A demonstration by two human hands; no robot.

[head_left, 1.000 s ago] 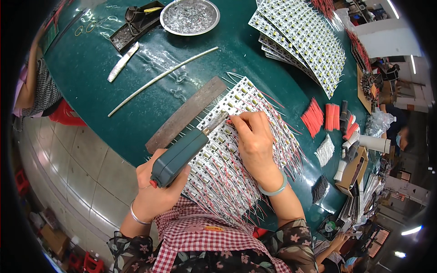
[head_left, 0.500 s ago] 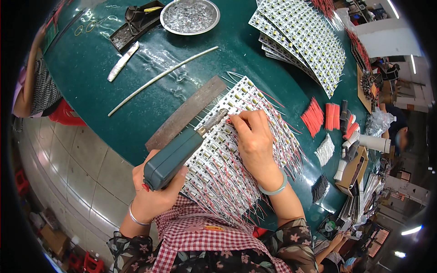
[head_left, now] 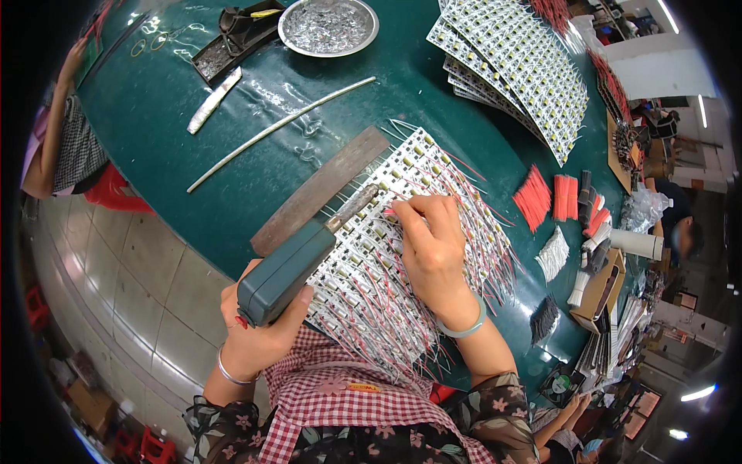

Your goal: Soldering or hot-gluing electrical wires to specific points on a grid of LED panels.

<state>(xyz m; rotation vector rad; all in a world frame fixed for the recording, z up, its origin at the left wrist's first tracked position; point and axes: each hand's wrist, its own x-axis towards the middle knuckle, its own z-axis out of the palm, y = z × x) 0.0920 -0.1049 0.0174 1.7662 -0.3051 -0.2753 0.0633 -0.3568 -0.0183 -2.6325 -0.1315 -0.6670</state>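
My left hand [head_left: 261, 339] is wrapped round the body of a dark green soldering gun [head_left: 284, 272]. Its thick metal tip [head_left: 355, 205] lies low over the upper-left side of a white circuit board panel [head_left: 420, 148]; contact with the board is hard to tell. Rows of small yellowish parts and many red and white wires cover this panel. Just right of the tip, my right hand [head_left: 434, 251] pinches a thin red wire [head_left: 389, 211] between thumb and fingertips, above the board. Along the panel's left edge rests a flat grey-brown bar [head_left: 321, 192], with wire ends poking out beside it.
A metal bowl of shiny scraps [head_left: 328, 29], a tool tray [head_left: 232, 45] and a pale rod [head_left: 278, 131] lie farther back. Stacked panels [head_left: 514, 73] stand at the back right. Bundles of red wires [head_left: 533, 197] and white wires [head_left: 552, 255] lie right. Another person's arm [head_left: 58, 116] shows left.
The soldering gun has drawn back slightly down and left, its tip now a little farther from my right fingers. My right hand has shifted slightly down, keeping its pinch.
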